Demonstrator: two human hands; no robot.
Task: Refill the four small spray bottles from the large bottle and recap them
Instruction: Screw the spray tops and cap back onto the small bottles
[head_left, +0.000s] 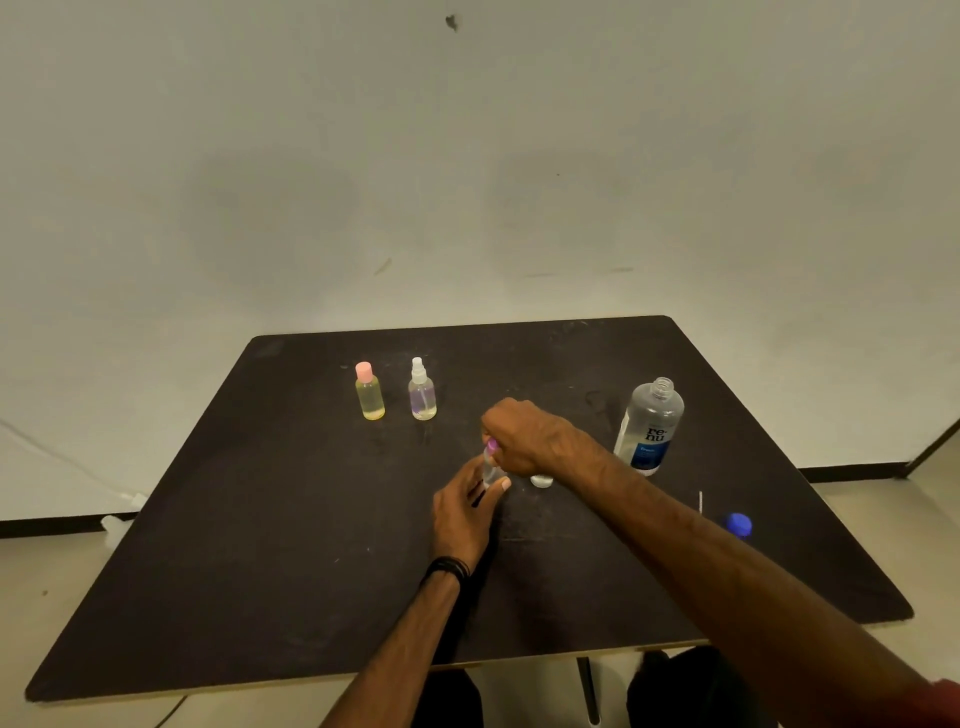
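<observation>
Item: refill of small spray bottles, in progress. Left hand (464, 512), near centre of the table: fingers and thumb wrapped round the body of a small clear bottle (490, 470), holding it upright on or just above the table top; which, I cannot tell. Right hand (524, 434), directly above it: fingers curled down on the bottle's purple cap (491, 445), apparently twisting it; whether on or off cannot be told from this view. Far left: yellow bottle with pink cap (370, 392), capped and upright; just to its right, clear spray bottle with white sprayer (422, 391), sprayer fitted, liquid inside. Both judged done or not yet opened; fill levels are too small to read. A small pale object (541, 480) shows just under the right wrist, perhaps the fourth bottle or a cap; mostly hidden. Large bottle (650, 426), right of centre: upright, neck open, blue label, partly full. Its blue cap (739, 524) lies well apart at near right, beside a thin white stick (701, 502). Judged remaining: finishing the held bottle, any unfilled ones, closing the large bottle. Surface: dark matt table (260, 545), scuffed, pale edge. Room: plain off-white wall (467, 156) with marks, dark skirting, light floor, white cable at left.
</observation>
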